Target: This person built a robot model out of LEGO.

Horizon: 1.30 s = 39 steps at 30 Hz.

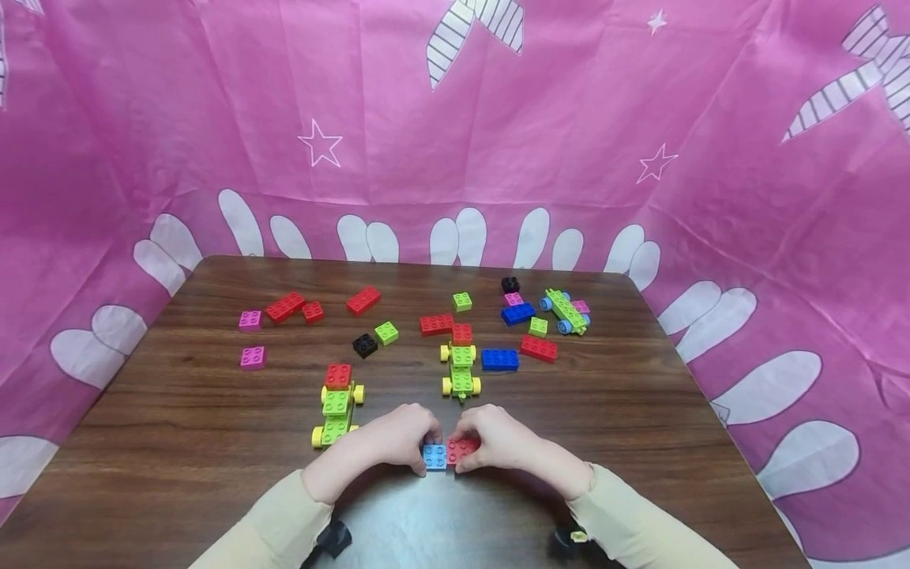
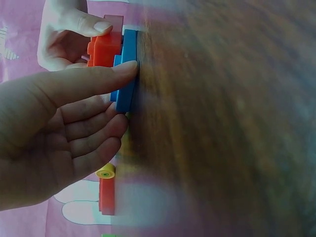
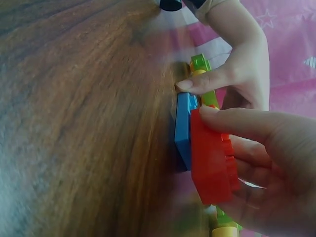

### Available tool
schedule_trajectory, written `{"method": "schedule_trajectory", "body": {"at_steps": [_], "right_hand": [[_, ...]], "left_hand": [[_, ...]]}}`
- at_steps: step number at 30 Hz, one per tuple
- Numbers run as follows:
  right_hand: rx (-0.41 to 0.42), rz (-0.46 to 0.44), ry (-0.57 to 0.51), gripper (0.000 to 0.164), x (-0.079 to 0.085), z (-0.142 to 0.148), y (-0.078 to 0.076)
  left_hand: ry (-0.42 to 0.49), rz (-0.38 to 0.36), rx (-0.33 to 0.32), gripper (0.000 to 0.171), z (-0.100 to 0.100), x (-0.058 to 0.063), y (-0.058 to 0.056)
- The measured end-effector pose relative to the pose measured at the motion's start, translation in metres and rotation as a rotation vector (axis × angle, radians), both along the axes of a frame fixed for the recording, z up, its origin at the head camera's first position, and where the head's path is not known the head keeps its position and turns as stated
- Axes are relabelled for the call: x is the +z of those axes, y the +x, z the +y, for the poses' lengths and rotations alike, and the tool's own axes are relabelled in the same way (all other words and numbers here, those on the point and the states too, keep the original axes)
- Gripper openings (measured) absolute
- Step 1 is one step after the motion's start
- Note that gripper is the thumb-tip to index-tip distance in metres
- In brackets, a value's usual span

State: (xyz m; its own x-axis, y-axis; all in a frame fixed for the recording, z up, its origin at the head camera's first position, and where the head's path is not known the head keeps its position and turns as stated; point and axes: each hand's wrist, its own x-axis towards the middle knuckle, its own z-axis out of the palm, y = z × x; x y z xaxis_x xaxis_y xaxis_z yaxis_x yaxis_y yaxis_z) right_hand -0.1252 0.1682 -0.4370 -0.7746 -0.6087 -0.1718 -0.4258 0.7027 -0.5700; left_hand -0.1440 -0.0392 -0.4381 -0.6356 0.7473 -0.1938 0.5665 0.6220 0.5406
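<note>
Currently, the left hand [image 1: 405, 431], half-closed, pinches a light-blue studded plate [image 1: 435, 457]; the right hand [image 1: 494, 437], likewise half-closed, grips a red brick [image 1: 459, 450] over the plate's right end, roughly midway between the wooden tabletop [image 1: 192, 450]'s left and right edges.

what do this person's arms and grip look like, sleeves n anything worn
The left sleeve and right sleeve are plain and cream. The left grip and right grip are bare hands, no gloves visible. A black object shows beside the left cuff, another beside the right, with a small yellowish patch. No cables show.
</note>
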Motion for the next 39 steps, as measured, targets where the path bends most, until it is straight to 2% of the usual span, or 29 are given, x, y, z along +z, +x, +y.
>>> {"method": "schedule_trajectory", "body": {"at_steps": [6,19,24,30,39], "right_hand": [[0.008,0.014,-0.003,0.032,-0.0008,-0.0009,0.0008],[-0.039,-0.060,-0.019,0.030,0.0023,-0.0015,-0.0010],[-0.045,-0.071,-0.032,0.031,-0.0009,-0.0011,-0.0007],[-0.004,-0.042,-0.010,0.030,-0.0015,0.0001,-0.0017],[0.045,-0.013,0.014,0.034,-0.0029,0.0022,-0.0021]], "left_hand": [[0.003,-0.004,0.005,0.026,-0.0001,-0.0009,-0.0002],[-0.003,-0.005,0.014,0.028,0.0015,0.0042,0.0014],[-0.036,-0.014,0.003,0.029,0.0010,0.0045,0.0021],[-0.087,0.013,-0.031,0.033,0.0004,0.0040,0.0029],[-0.091,0.016,-0.066,0.035,-0.0016,0.0045,0.0023]]}}
